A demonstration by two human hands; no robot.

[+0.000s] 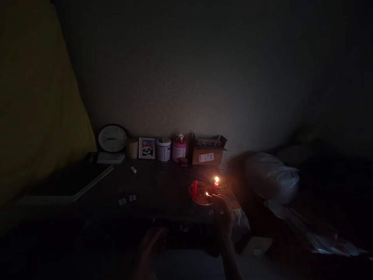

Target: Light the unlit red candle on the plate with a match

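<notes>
My right hand (pixel 223 210) pinches a burning match (pixel 208 195), its small flame pointing left over a round dish (pixel 201 203). Short brown pieces cover the inside of the dish. An unlit red candle (pixel 195 188) stands at the dish's left side. Just beyond my fingers, a second red candle (pixel 216 184) burns with a brighter flame; my hand partly hides its lower part. Low in the view, my left hand (pixel 152 238) is dim and blurred near the table's front edge. Its fingers are too dark to make out.
Along the wall stand a round clock (pixel 112 138), a framed panda picture (pixel 147 148), a white tin (pixel 163 150), a pink tin (pixel 179 151) and an open cardboard box (pixel 207 156). A plastic bag (pixel 271 177) bulges at the right. A yellow curtain (pixel 43 97) hangs left.
</notes>
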